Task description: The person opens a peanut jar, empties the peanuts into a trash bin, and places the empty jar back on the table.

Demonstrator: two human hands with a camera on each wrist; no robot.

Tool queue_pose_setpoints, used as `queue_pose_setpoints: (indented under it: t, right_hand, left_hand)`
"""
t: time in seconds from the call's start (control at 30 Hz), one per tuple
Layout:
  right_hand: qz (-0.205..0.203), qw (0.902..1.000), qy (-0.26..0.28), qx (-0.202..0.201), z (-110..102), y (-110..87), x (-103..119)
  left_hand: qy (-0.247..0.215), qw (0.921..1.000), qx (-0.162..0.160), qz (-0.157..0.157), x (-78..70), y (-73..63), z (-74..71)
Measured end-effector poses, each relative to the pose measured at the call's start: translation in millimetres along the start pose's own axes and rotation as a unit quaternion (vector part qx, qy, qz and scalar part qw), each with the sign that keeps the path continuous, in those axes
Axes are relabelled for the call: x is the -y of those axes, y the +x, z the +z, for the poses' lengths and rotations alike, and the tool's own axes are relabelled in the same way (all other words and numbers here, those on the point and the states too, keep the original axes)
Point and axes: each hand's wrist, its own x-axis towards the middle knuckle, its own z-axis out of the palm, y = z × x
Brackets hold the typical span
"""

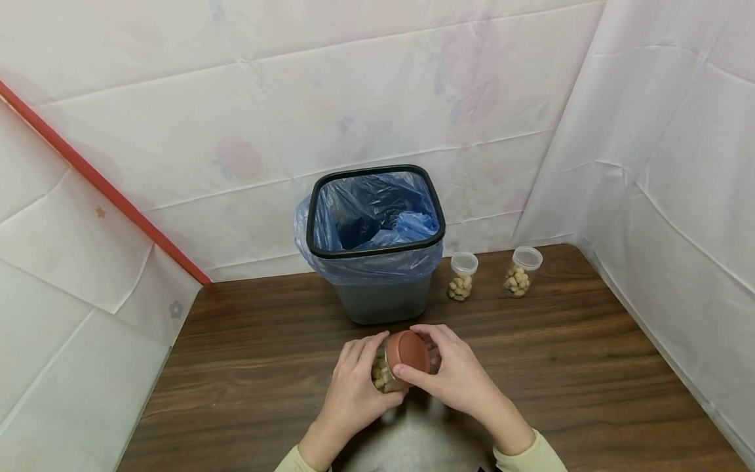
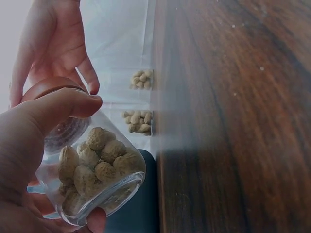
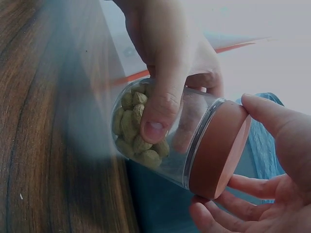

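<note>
A clear jar point(image 2: 104, 167) of unshelled peanuts point(image 3: 129, 124) with a reddish-brown lid point(image 1: 409, 353) is held tilted above the table, its lid toward the right. My left hand point(image 1: 352, 387) grips the jar's body, thumb on one side and fingers round the other. My right hand point(image 1: 466, 377) holds the lid by its rim between thumb and fingers, as the right wrist view point(image 3: 277, 179) also shows. The lid sits on the jar's mouth. Whether it is screwed tight cannot be seen.
Behind the hands stands a dark bin point(image 1: 383, 301) lined with a blue plastic bag point(image 1: 377, 265). To its right are two small jars of peanuts with whitish lids, a nearer one point(image 1: 462, 278) and a farther one point(image 1: 520, 272). White cloth point(image 1: 383, 98) hangs behind the wooden table point(image 1: 253, 354).
</note>
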Motion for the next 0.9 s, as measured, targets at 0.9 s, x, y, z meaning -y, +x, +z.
queue_pose_setpoints:
  t: [0.9]
  right_hand:
    - [-0.078,0.9968,-0.016,-0.011,-4.1,-1.8,-0.8]
  left_hand:
    - [0.001,1.0000,-0.003,0.004,-0.8,0.7,-0.9]
